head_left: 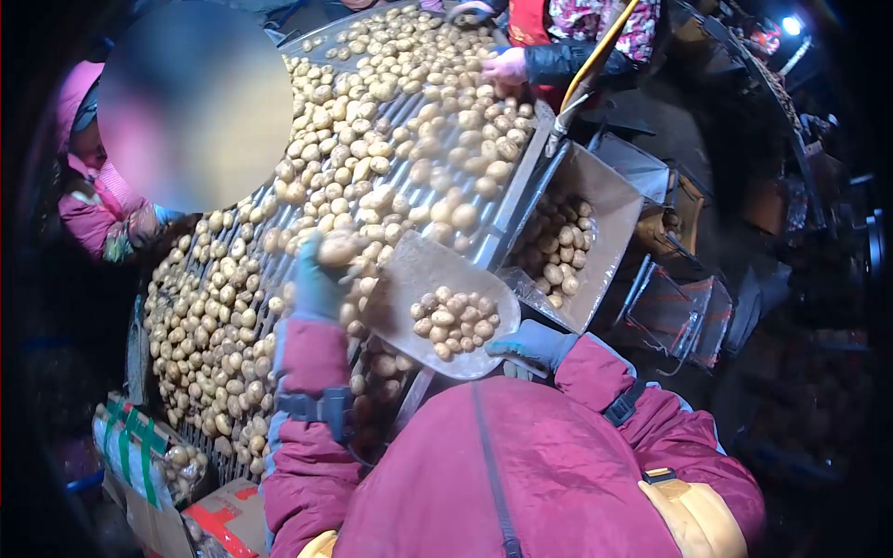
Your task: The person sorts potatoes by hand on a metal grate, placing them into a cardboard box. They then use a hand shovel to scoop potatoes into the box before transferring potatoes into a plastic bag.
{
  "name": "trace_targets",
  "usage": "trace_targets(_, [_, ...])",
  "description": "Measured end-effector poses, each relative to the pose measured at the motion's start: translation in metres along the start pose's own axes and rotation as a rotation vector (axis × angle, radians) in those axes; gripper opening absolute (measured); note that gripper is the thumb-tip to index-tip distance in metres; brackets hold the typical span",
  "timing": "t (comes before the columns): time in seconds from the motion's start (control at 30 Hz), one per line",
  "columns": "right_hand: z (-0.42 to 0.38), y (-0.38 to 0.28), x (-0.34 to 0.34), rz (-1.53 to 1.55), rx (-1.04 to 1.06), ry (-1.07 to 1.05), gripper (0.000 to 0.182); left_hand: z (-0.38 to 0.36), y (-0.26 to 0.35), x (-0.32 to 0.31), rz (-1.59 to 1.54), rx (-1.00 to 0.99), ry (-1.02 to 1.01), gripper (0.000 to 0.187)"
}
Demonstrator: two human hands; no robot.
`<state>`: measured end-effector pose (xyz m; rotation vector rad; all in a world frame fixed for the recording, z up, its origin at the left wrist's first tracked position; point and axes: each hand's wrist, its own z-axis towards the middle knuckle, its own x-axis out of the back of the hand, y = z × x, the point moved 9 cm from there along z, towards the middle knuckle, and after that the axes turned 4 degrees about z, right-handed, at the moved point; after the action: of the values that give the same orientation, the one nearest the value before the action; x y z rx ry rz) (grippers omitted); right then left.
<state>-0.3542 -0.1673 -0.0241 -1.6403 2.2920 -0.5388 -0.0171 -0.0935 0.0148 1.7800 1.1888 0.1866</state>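
A long sorting belt [507,200] slopes away from me, covered with many small yellow potatoes [372,121]. My left hand [316,279], in a blue glove, is raised over the belt and closed on one potato [337,249]. My right hand [530,344], also blue-gloved, grips the lower edge of a tan scoop [409,270] that holds several small potatoes [453,319]. The scoop hangs between the belt and my chest. My sleeves are dark red.
A cardboard box [614,209] with potatoes sits right of the belt. A person in pink [88,209] works at the left side, and another person's hand [507,67] rests on the belt's far end. A box with green tape [130,451] stands lower left.
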Motion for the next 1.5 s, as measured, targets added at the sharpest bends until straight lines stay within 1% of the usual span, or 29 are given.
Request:
trace_targets(0.03, [0.002, 0.003, 0.002, 0.040, 0.005, -0.021, 0.035, 0.011, -0.013, -0.019, 0.004, -0.016, -0.190, 0.060])
trace_targets(0.07, [0.005, 0.008, 0.003, 0.076, 0.009, -0.049, 0.036, -0.008, -0.008, -0.066, 0.077, -0.080, -0.325, 0.058])
trace_targets(0.1, [0.009, 0.013, 0.003, 0.106, 0.014, -0.083, 0.036, 0.006, -0.044, -0.073, 0.097, 0.045, -0.326, 0.057])
trace_targets(0.13, [0.013, 0.011, 0.010, 0.030, 0.086, -0.035, 0.033, -0.013, -0.048, -0.118, 0.088, 0.138, -0.481, 0.064])
trace_targets(0.2, [0.024, 0.014, 0.014, 0.212, 0.185, -0.060, 0.027, -0.030, -0.015, -0.145, 0.305, -0.212, -0.408, 0.065])
trace_targets(0.23, [0.034, 0.023, 0.019, 0.280, 0.215, -0.065, 0.027, -0.029, 0.001, -0.132, 0.437, -0.342, -0.328, 0.059])
trace_targets(0.3, [0.044, 0.031, 0.029, 0.360, 0.252, -0.079, 0.029, -0.027, 0.022, -0.074, 0.634, -0.456, -0.103, 0.055])
trace_targets(0.33, [0.046, 0.030, 0.033, 0.371, 0.259, -0.086, 0.032, -0.038, 0.034, -0.044, 0.619, -0.454, 0.004, 0.050])
trace_targets(0.4, [0.041, 0.025, 0.041, 0.395, 0.188, -0.121, 0.034, -0.042, 0.027, 0.061, 0.845, -0.498, 0.269, 0.046])
trace_targets(0.43, [0.039, 0.025, 0.042, 0.405, 0.105, -0.144, 0.034, -0.056, 0.016, 0.111, 0.815, -0.416, 0.386, 0.044])
trace_targets(0.47, [0.041, 0.021, 0.047, 0.384, 0.107, -0.121, 0.033, -0.071, 0.003, 0.161, 0.883, -0.438, 0.508, 0.049])
trace_targets(0.5, [0.045, 0.019, 0.052, 0.362, 0.107, -0.098, 0.033, -0.095, 0.000, 0.179, 1.000, -0.343, 0.556, 0.049])
trace_targets(0.53, [0.048, 0.015, 0.055, 0.351, 0.123, -0.095, 0.033, -0.121, -0.014, 0.203, 0.973, -0.309, 0.681, 0.049])
trace_targets(0.57, [0.051, 0.015, 0.057, 0.367, 0.103, -0.103, 0.035, -0.133, -0.028, 0.233, 1.210, -0.201, 0.784, 0.053])
trace_targets(0.63, [0.051, 0.004, 0.059, 0.334, 0.086, -0.048, 0.035, -0.145, -0.073, 0.278, 1.249, -0.314, 0.814, 0.058])
trace_targets(0.7, [0.055, -0.007, 0.056, 0.328, 0.118, -0.056, 0.034, -0.148, -0.097, 0.250, 1.263, -0.082, 0.681, 0.062])
trace_targets(0.73, [0.057, -0.012, 0.055, 0.325, 0.135, -0.056, 0.034, -0.146, -0.118, 0.252, 1.620, -0.067, 0.862, 0.068])
trace_targets(0.8, [0.060, -0.017, 0.052, 0.311, 0.129, -0.059, 0.033, -0.140, -0.138, 0.233, 1.621, -0.183, 0.874, 0.077])
trace_targets(0.83, [0.061, -0.019, 0.049, 0.307, 0.129, -0.061, 0.032, -0.139, -0.143, 0.214, 1.334, -0.285, 0.703, 0.084])
trace_targets(0.9, [0.059, -0.020, 0.042, 0.310, 0.101, -0.070, 0.033, -0.151, -0.144, 0.159, 1.446, -0.300, 0.638, 0.086])
trace_targets(0.93, [0.059, -0.019, 0.040, 0.340, 0.095, -0.067, 0.033, -0.155, -0.138, 0.132, 1.603, -0.366, 0.574, 0.085])
trace_targets(0.97, [0.059, -0.019, 0.037, 0.375, 0.088, -0.060, 0.034, -0.157, -0.129, 0.114, 1.587, -0.460, 0.543, 0.084])
trace_targets(1.07, [0.055, -0.021, 0.033, 0.389, 0.034, -0.026, 0.032, -0.143, -0.090, 0.095, 1.546, -0.527, 0.444, 0.081])
trace_targets(1.1, [0.058, -0.016, 0.036, 0.384, 0.021, -0.017, 0.031, -0.133, -0.062, 0.085, 1.513, -0.591, 0.465, 0.076])
trace_targets(1.17, [0.065, -0.011, 0.036, 0.379, 0.058, 0.009, 0.032, -0.103, -0.044, 0.090, 1.399, -0.697, 0.453, 0.072])
trace_targets(1.27, [0.066, -0.006, 0.035, 0.412, 0.055, 0.054, 0.028, -0.038, -0.019, 0.090, 1.210, -0.659, 0.390, 0.062])
trace_targets(1.37, [0.064, -0.005, 0.035, 0.380, 0.071, 0.142, 0.028, 0.013, -0.001, 0.074, 1.286, -0.512, 0.393, 0.062])
trace_targets(1.47, [0.064, -0.006, 0.035, 0.402, 0.082, 0.142, 0.029, 0.029, 0.007, 0.051, 1.459, -0.328, 0.379, 0.054])
trace_targets(1.5, [0.064, -0.005, 0.035, 0.409, 0.078, 0.141, 0.031, 0.043, 0.003, 0.057, 1.362, -0.340, 0.345, 0.056])
